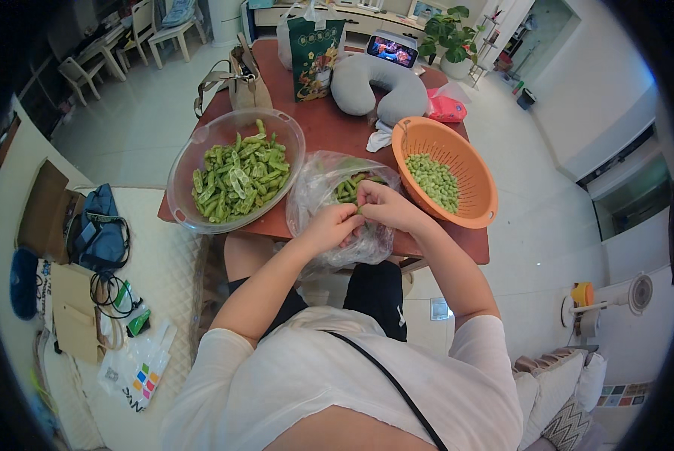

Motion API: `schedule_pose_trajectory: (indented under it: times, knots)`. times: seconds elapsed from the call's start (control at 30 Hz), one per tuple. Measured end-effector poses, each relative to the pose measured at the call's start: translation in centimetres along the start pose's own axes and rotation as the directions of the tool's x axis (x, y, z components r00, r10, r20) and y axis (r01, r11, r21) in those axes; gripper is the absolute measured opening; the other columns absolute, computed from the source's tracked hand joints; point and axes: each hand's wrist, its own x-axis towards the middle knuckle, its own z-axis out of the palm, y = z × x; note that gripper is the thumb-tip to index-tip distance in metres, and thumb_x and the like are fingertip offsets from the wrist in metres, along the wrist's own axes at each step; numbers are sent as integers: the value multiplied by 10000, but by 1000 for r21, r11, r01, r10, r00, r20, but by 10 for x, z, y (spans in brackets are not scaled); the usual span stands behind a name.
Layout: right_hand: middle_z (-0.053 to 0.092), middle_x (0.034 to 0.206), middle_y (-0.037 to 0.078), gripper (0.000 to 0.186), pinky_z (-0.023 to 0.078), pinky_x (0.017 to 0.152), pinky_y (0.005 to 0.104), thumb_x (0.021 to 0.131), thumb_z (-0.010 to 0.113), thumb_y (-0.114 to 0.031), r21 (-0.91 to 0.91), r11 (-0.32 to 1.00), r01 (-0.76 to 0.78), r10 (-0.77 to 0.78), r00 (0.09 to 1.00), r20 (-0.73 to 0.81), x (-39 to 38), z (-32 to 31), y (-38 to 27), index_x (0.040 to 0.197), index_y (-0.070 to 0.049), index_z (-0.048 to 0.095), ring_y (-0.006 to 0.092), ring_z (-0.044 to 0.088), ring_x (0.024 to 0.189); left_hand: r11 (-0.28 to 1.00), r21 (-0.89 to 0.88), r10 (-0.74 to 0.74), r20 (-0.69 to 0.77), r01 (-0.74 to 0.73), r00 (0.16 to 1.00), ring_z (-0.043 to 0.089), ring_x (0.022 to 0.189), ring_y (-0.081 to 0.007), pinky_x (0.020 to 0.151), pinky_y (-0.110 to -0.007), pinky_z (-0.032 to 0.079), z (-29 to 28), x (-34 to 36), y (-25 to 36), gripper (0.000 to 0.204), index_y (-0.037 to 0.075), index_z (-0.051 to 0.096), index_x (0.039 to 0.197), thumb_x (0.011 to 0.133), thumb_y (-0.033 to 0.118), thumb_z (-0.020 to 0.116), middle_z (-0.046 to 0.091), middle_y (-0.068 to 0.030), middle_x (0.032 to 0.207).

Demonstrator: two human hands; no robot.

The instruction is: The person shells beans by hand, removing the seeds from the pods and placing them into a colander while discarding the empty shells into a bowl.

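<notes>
My left hand [333,227] and my right hand [386,205] meet over a clear plastic bag [312,192] at the table's near edge. Fingers of both are pinched together on a green bean pod, mostly hidden between them. More pods [348,188] lie inside the open bag. To the left, a wide clear basin [181,177] holds a heap of green pods [239,177], some of them split. On the right stands an orange colander [478,177] with shelled green beans [432,180] in its bottom.
Behind these on the red-brown table [326,128] are a tan handbag [248,89], a green paper bag [316,64], a grey neck pillow [356,86], a phone [392,50] and a pink packet [446,107]. A cream couch [145,218] with bags on it is at the left.
</notes>
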Motion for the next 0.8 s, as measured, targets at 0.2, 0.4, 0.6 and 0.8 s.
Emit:
schedule_pose_trajectory:
  times: [0.2, 0.4, 0.6, 0.8]
  knots:
    - [485, 632, 16, 93, 357, 508, 261, 750, 530, -87, -109, 994, 28, -37, 996, -82, 7, 8, 2, 793, -42, 461, 95, 459, 592, 1000, -29, -10, -13, 9, 1000, 459, 478, -58, 442, -203, 391, 1, 0, 0, 192, 36, 536, 823, 928, 182, 469, 520, 0, 627]
    - [523, 682, 49, 114, 407, 568, 286, 748, 527, -112, -284, 959, 11, -59, 985, -161, 14, 13, 5, 800, -26, 474, 129, 496, 637, 993, -105, -59, -20, 57, 998, 483, 470, -83, 436, -208, 396, -4, 3, -3, 235, 45, 530, 866, 948, 211, 386, 541, -19, 635]
    - [522, 743, 9, 108, 397, 579, 245, 814, 531, -100, 3, 995, 100, -99, 987, -128, 18, 9, 21, 893, -35, 494, 96, 492, 671, 948, -269, -166, 41, 170, 985, 500, 471, -96, 419, -210, 413, -15, 7, 3, 210, 59, 487, 915, 948, 228, 367, 572, -45, 701]
    - [501, 790, -23, 110, 379, 580, 192, 843, 542, -65, 339, 931, 135, -86, 984, -156, 13, 18, 28, 943, -50, 500, 53, 463, 661, 918, -375, -152, -35, 128, 988, 465, 461, -76, 400, -202, 386, -15, 11, -4, 166, 73, 425, 977, 951, 222, 357, 569, -54, 720]
